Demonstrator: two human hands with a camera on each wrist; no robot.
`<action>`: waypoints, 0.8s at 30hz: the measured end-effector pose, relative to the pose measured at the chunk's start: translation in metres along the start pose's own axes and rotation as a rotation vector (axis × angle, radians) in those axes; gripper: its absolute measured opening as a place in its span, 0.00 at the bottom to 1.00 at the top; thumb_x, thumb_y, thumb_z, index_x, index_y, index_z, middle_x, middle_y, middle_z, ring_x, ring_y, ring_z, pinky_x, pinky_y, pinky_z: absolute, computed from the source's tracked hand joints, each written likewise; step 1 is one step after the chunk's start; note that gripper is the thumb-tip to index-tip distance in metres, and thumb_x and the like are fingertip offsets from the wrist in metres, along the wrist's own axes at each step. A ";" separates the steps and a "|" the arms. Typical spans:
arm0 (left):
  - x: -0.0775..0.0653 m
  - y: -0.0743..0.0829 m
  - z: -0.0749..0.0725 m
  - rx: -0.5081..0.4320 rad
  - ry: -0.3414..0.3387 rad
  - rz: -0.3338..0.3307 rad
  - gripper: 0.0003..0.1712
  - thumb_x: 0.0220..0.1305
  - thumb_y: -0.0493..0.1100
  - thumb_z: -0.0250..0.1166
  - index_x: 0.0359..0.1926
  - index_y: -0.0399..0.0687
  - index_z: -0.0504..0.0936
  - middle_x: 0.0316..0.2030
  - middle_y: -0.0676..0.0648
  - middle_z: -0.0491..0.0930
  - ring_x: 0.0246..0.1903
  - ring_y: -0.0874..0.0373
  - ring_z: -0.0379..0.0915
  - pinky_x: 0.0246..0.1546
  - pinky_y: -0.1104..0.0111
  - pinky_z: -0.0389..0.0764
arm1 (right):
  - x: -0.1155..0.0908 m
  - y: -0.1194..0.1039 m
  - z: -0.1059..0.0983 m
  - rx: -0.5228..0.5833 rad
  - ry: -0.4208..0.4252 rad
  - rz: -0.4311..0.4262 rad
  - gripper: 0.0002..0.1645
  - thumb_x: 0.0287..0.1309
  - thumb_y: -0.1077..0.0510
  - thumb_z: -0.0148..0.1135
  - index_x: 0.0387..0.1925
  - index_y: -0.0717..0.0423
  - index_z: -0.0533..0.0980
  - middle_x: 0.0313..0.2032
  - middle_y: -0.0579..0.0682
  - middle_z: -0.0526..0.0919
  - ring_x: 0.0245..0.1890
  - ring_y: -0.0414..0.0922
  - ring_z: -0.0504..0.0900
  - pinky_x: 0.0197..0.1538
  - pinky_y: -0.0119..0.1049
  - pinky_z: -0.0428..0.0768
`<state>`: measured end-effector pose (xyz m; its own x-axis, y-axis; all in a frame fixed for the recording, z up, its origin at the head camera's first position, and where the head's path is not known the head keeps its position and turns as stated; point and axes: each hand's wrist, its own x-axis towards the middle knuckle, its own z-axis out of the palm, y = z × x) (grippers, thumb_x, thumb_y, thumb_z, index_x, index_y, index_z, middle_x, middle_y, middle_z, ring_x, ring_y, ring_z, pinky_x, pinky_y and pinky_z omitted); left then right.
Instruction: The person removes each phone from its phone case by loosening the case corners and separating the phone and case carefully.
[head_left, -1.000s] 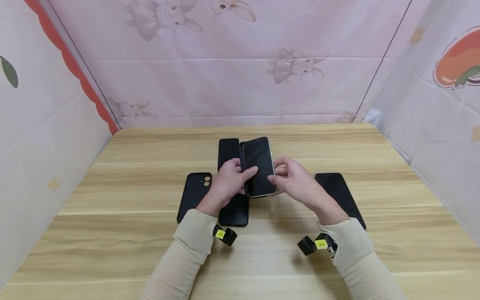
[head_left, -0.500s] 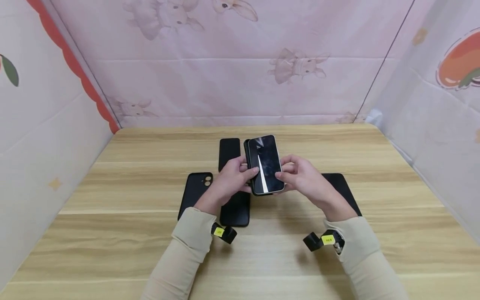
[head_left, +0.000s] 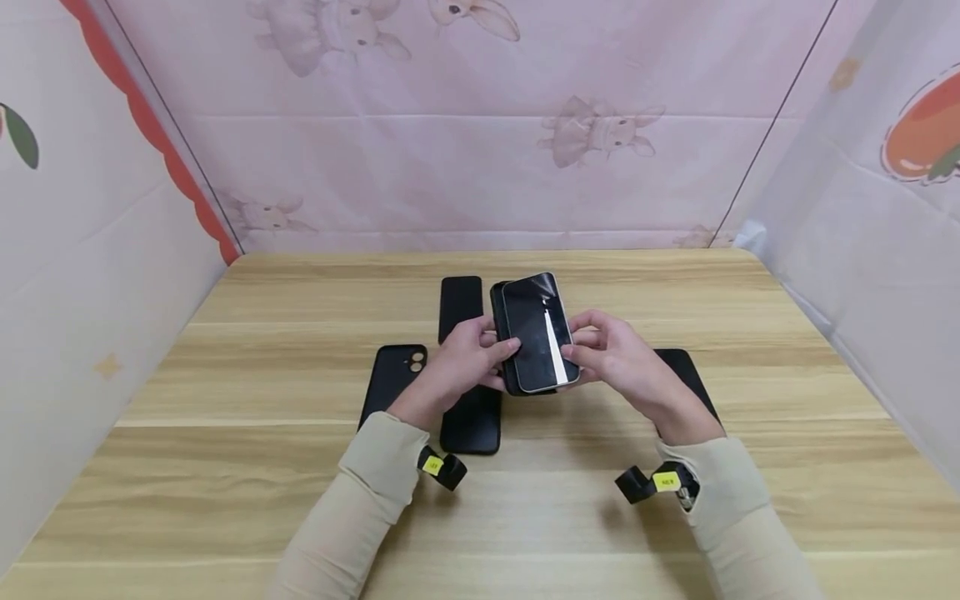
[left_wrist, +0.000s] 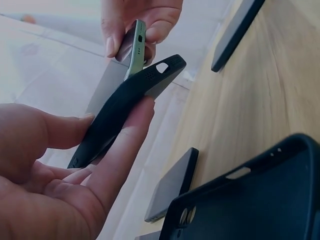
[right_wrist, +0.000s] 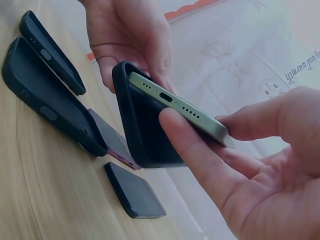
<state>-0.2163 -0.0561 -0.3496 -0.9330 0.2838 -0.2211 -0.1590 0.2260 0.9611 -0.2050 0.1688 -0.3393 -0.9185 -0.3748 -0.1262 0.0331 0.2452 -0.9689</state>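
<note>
Both hands hold a phone and its black case above the table. In the head view the phone (head_left: 542,333) lies screen up, a bright reflection on its glass. Its pale green frame, with the charging port, shows in the right wrist view. My left hand (head_left: 468,354) grips the phone case (left_wrist: 117,107), thumb on the near face and fingers behind. My right hand (head_left: 618,362) pinches the phone's right edge between thumb and fingers. The phone sits tilted: its left side is inside the case, its right side lifted out of it.
On the wooden table (head_left: 262,483), another black case (head_left: 390,379) with camera holes lies left. A dark slab, apparently a phone (head_left: 461,302), lies behind a black case-like piece (head_left: 472,425). Another dark slab (head_left: 678,367) lies right, partly hidden by the right forearm.
Phone, case and both hands have shifted right, the right hand farthest. The phone's right side has moved away from the case, and more of the case shows at the left.
</note>
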 end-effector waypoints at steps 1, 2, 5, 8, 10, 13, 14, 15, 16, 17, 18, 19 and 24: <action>0.000 0.000 0.000 0.009 0.006 -0.005 0.28 0.71 0.43 0.62 0.67 0.44 0.67 0.54 0.40 0.82 0.37 0.51 0.86 0.34 0.63 0.87 | 0.000 0.001 -0.001 0.003 0.002 -0.001 0.20 0.68 0.65 0.54 0.58 0.66 0.63 0.49 0.67 0.81 0.36 0.50 0.88 0.44 0.43 0.87; 0.000 0.000 0.000 0.019 0.011 -0.011 0.28 0.71 0.44 0.62 0.68 0.44 0.67 0.54 0.40 0.82 0.37 0.51 0.86 0.34 0.63 0.87 | -0.001 0.002 -0.002 0.008 0.003 -0.003 0.20 0.68 0.65 0.54 0.58 0.66 0.63 0.49 0.67 0.81 0.36 0.50 0.87 0.44 0.43 0.87; 0.001 0.000 -0.001 0.043 0.024 -0.034 0.31 0.70 0.44 0.63 0.69 0.43 0.65 0.56 0.41 0.81 0.38 0.51 0.86 0.35 0.64 0.87 | -0.001 0.004 -0.005 0.029 0.003 -0.014 0.20 0.68 0.66 0.53 0.58 0.68 0.63 0.50 0.69 0.81 0.36 0.49 0.87 0.44 0.45 0.87; 0.000 0.000 -0.001 0.068 0.020 -0.051 0.34 0.70 0.45 0.62 0.72 0.43 0.61 0.60 0.41 0.78 0.40 0.52 0.86 0.36 0.64 0.87 | -0.002 0.006 -0.009 0.039 0.012 -0.017 0.20 0.69 0.66 0.53 0.58 0.68 0.62 0.51 0.69 0.80 0.37 0.48 0.87 0.44 0.47 0.87; 0.000 0.000 -0.001 0.081 0.016 -0.060 0.36 0.70 0.46 0.62 0.73 0.43 0.60 0.62 0.41 0.77 0.40 0.53 0.86 0.36 0.63 0.87 | -0.003 0.007 -0.012 0.049 0.023 -0.015 0.20 0.69 0.66 0.52 0.58 0.68 0.62 0.51 0.69 0.80 0.37 0.48 0.87 0.45 0.50 0.86; -0.001 -0.002 -0.001 0.097 0.006 -0.067 0.38 0.70 0.47 0.63 0.74 0.44 0.58 0.62 0.41 0.77 0.39 0.53 0.86 0.36 0.63 0.87 | -0.003 0.008 -0.015 0.066 0.048 -0.009 0.21 0.69 0.66 0.52 0.59 0.69 0.61 0.49 0.67 0.80 0.37 0.47 0.87 0.46 0.53 0.85; -0.002 -0.003 -0.001 0.099 0.002 -0.069 0.38 0.70 0.47 0.63 0.74 0.44 0.58 0.61 0.41 0.77 0.39 0.53 0.86 0.35 0.62 0.87 | -0.003 0.008 -0.016 0.075 0.058 -0.009 0.21 0.69 0.67 0.52 0.59 0.69 0.60 0.48 0.66 0.80 0.37 0.46 0.87 0.47 0.54 0.85; -0.002 -0.004 -0.001 0.098 -0.004 -0.068 0.38 0.70 0.48 0.63 0.74 0.45 0.58 0.61 0.41 0.78 0.39 0.52 0.86 0.35 0.62 0.87 | -0.004 0.008 -0.017 0.082 0.068 -0.007 0.22 0.69 0.67 0.52 0.60 0.69 0.60 0.47 0.64 0.80 0.37 0.45 0.86 0.47 0.54 0.85; -0.002 -0.005 -0.001 0.101 -0.011 -0.065 0.38 0.69 0.48 0.63 0.74 0.46 0.58 0.60 0.41 0.78 0.39 0.52 0.86 0.34 0.61 0.87 | -0.004 0.008 -0.018 0.085 0.080 -0.004 0.22 0.69 0.67 0.52 0.60 0.69 0.59 0.46 0.61 0.80 0.36 0.44 0.86 0.47 0.53 0.85; -0.003 -0.006 0.000 0.105 -0.015 -0.060 0.38 0.69 0.48 0.64 0.74 0.46 0.59 0.59 0.41 0.79 0.39 0.52 0.85 0.34 0.61 0.87 | -0.004 0.009 -0.020 0.091 0.090 -0.004 0.23 0.69 0.67 0.51 0.61 0.70 0.58 0.44 0.60 0.80 0.36 0.43 0.86 0.47 0.53 0.85; -0.003 -0.006 0.000 0.115 -0.016 -0.055 0.38 0.69 0.48 0.64 0.74 0.48 0.59 0.58 0.41 0.79 0.39 0.52 0.85 0.33 0.61 0.87 | -0.004 0.009 -0.021 0.095 0.102 -0.004 0.23 0.70 0.67 0.51 0.61 0.70 0.58 0.43 0.58 0.80 0.36 0.43 0.86 0.47 0.53 0.85; -0.004 -0.007 0.001 0.123 -0.016 -0.052 0.38 0.68 0.48 0.65 0.74 0.49 0.59 0.58 0.40 0.79 0.38 0.52 0.85 0.33 0.60 0.87 | -0.004 0.009 -0.022 0.099 0.114 -0.004 0.23 0.70 0.67 0.51 0.61 0.71 0.58 0.42 0.57 0.79 0.35 0.42 0.86 0.47 0.52 0.85; -0.008 -0.010 0.004 0.161 -0.005 -0.039 0.40 0.66 0.49 0.67 0.73 0.54 0.59 0.59 0.38 0.77 0.30 0.51 0.84 0.32 0.58 0.87 | -0.003 0.014 -0.030 0.114 0.156 -0.013 0.23 0.70 0.66 0.51 0.61 0.71 0.58 0.40 0.54 0.79 0.34 0.41 0.86 0.47 0.50 0.86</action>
<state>-0.2060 -0.0567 -0.3578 -0.9255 0.2767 -0.2588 -0.1407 0.3835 0.9128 -0.2136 0.2001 -0.3464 -0.9687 -0.2319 -0.0881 0.0575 0.1355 -0.9891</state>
